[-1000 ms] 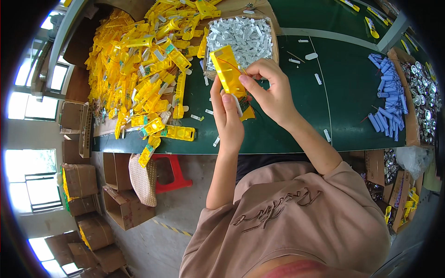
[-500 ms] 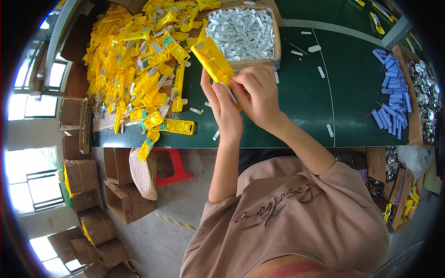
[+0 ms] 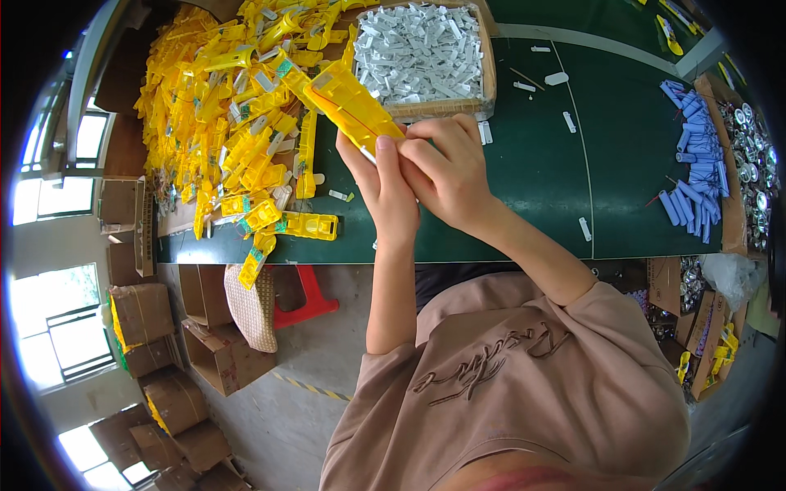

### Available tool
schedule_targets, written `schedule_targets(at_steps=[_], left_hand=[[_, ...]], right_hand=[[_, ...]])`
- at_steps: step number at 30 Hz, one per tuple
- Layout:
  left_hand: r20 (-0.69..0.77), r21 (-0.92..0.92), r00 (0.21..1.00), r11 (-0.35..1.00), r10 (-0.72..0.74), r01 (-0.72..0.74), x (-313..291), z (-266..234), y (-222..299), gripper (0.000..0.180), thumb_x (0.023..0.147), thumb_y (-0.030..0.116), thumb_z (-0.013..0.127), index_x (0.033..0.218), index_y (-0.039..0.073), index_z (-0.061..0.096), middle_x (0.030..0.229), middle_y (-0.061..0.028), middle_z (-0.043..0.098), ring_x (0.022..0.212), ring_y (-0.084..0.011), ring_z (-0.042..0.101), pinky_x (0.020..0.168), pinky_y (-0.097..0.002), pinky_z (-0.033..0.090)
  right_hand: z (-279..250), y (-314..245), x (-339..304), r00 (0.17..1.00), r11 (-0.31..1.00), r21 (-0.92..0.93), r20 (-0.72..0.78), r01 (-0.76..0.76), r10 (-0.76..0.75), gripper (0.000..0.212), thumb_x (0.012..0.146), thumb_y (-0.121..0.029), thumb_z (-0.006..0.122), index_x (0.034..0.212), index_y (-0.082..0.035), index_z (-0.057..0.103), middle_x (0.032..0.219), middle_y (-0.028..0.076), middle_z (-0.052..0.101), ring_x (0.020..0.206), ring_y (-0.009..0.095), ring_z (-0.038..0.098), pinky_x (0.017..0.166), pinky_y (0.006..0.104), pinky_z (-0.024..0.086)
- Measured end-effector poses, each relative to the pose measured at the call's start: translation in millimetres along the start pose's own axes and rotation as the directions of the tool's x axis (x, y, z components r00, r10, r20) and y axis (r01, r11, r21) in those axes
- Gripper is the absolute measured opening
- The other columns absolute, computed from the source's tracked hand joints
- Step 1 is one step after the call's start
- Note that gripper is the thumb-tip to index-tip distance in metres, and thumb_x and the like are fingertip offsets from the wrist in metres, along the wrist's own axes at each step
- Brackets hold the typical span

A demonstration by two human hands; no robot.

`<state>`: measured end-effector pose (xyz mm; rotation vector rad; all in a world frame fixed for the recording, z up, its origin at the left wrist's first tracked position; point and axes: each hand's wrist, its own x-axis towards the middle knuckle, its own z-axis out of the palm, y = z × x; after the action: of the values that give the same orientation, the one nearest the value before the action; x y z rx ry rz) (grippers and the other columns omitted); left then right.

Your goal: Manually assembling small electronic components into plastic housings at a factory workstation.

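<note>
A yellow plastic housing (image 3: 348, 100) with a thin red wire along it is held up over the green table's front part. My left hand (image 3: 388, 184) is closed around its lower end, thumb pressed on its side. My right hand (image 3: 449, 168) pinches at that same lower end, close to the left thumb; its fingertips hide what lies between them. A bit of a white piece shows at the housing's lower edge by my left fingers. Behind the hands stands a cardboard box (image 3: 489, 96) full of small white plastic parts (image 3: 422, 53).
Yellow housings (image 3: 221, 123) with green circuit boards lie heaped at the left. Blue cylindrical cells (image 3: 696, 164) are piled at the right, beside a box of shiny round parts (image 3: 753, 155). Loose white pieces (image 3: 569, 122) dot the green table (image 3: 532, 180). A red stool (image 3: 307, 295) stands below.
Both hands have shifted slightly left with the yellow housing, which is now tilted further over to the left. The right fingers have closed in nearer the left thumb.
</note>
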<state>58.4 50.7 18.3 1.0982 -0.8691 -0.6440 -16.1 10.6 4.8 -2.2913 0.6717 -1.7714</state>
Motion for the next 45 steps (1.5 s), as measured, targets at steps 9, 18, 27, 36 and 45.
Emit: schedule_targets(at_steps=[9, 18, 27, 36, 45], left_hand=[[0.103, -0.084, 0.993, 0.994, -0.056, 0.065, 11.7, -18.6, -13.2, 0.043, 0.089, 0.008, 0.034, 0.129, 0.004, 0.019, 0.103, -0.0132, 0.048, 0.084, -0.0171, 0.053, 0.072, -0.0312, 0.048], [0.116, -0.045, 0.981, 0.986, -0.156, 0.162, 11.3, -16.4, -18.5, 0.043, 0.080, 0.005, 0.032, 0.123, 0.003, 0.024, 0.096, -0.0151, 0.049, 0.076, -0.0183, 0.052, 0.061, -0.0335, 0.052], [0.097, -0.043, 0.981, 0.984, -0.170, 0.175, 6.4, -28.6, -21.4, 0.042, 0.080, 0.007, 0.033, 0.121, 0.003, 0.025, 0.095, -0.0150, 0.049, 0.074, -0.0178, 0.053, 0.059, -0.0326, 0.052], [0.215, -0.081, 0.968, 0.986, -0.126, 0.146, -12.1, -14.0, 3.8, 0.042, 0.081, 0.011, 0.036, 0.120, 0.001, 0.025, 0.095, -0.0159, 0.049, 0.073, -0.0187, 0.054, 0.058, -0.0321, 0.052], [0.316, -0.040, 0.944, 0.993, -0.091, 0.109, -42.8, 0.6, 33.6, 0.045, 0.081, 0.012, 0.036, 0.123, 0.000, 0.022, 0.098, -0.0177, 0.048, 0.074, -0.0194, 0.054, 0.059, -0.0316, 0.051]], right_hand=[[-17.3, 28.6, 7.7, 0.963, 0.961, 0.266, 0.268, -0.081, 0.007, 0.014, 0.073, -0.007, 0.057, 0.088, -0.007, 0.058, 0.088, 0.005, 0.057, 0.081, 0.021, 0.054, 0.076, 0.0347, 0.037], [25.3, 160.7, 48.5, 0.684, 0.959, -0.257, 0.679, -0.118, 0.266, 0.017, 0.078, -0.020, 0.059, 0.084, -0.005, 0.061, 0.073, 0.010, 0.061, 0.062, 0.022, 0.057, 0.058, 0.0318, 0.045], [21.1, 165.6, 58.4, 0.598, 0.871, -0.089, 0.693, -0.484, 0.403, 0.018, 0.073, -0.021, 0.063, 0.078, -0.004, 0.058, 0.072, 0.006, 0.061, 0.066, 0.015, 0.059, 0.061, 0.0263, 0.046], [-58.6, 83.4, 61.2, 0.540, 0.049, 0.543, 0.815, -0.839, 0.211, 0.012, 0.083, -0.013, 0.057, 0.094, -0.010, 0.052, 0.083, 0.002, 0.059, 0.079, 0.011, 0.057, 0.070, 0.0204, 0.044], [-85.2, 35.4, 60.5, 0.655, 0.128, 0.642, 0.743, -0.756, 0.139, 0.018, 0.084, -0.010, 0.055, 0.101, -0.008, 0.052, 0.080, 0.004, 0.060, 0.074, 0.012, 0.059, 0.067, 0.0202, 0.047]])
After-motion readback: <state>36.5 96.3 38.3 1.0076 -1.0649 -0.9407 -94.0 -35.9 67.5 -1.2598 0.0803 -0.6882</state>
